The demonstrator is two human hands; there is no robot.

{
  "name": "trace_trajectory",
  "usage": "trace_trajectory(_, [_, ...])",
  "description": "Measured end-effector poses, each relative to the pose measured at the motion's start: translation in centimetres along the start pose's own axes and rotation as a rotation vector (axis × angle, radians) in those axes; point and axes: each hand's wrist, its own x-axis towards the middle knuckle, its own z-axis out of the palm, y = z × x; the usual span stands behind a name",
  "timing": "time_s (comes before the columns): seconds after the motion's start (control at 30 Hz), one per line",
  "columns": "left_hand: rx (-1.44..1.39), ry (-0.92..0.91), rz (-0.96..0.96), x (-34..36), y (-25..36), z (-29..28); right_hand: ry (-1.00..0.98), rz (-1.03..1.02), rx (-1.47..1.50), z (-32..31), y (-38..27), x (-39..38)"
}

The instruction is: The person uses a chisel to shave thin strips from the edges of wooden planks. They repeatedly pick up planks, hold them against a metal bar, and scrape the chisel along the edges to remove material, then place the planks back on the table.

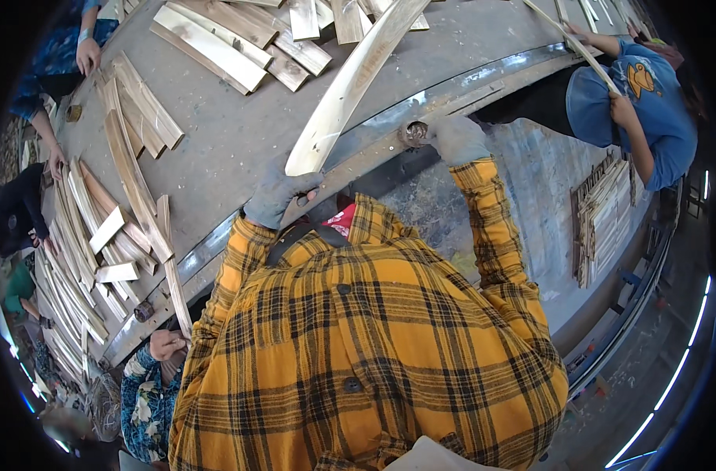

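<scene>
Left hand: our gloved left hand (pixel 278 196) is closing around the near end of the slat (pixel 350 86), fingers curled under it at centre frame.
Right hand: our gloved right hand (pixel 457 140) is resting fisted on the table rim (pixel 484 74), right of centre, beside a small round fitting (pixel 414 133); we cannot tell whether it is pinching anything.
Slat: we are holding a long pale wooden strip that is running from our left hand up toward the top centre, lying over the grey table (pixel 240 133).
Handling: we are judging it light, stiff along its length yet springy, with splintery edges; the gloves are helping. Gripped at one end, the far tip will be swinging wide, so a hold nearer the middle would steady it.
Edges: the metal rim is curving across the frame just ahead of our hands, and the slat is crossing it.
Room: loose slats (pixel 217 39) are crowding the upper centre, a slat pile (pixel 99 235) is filling the left, and a stack (pixel 605 212) is standing at right.
People: a worker in blue (pixel 641 110) is handling a strip at upper right; another hand (pixel 88 55) is working at upper left.
</scene>
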Motion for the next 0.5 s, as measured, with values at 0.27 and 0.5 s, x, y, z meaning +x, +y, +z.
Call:
trace_trajectory(0.27, [-0.026,0.009,0.006,0.4,-0.5,0.0,0.037,-0.084,0.13,0.6,0.0,-0.5])
trace_trajectory(0.5, [-0.044,-0.005,-0.006,0.8,-0.5,-0.2,0.168,-0.028,0.323,2.2,1.4,-1.1])
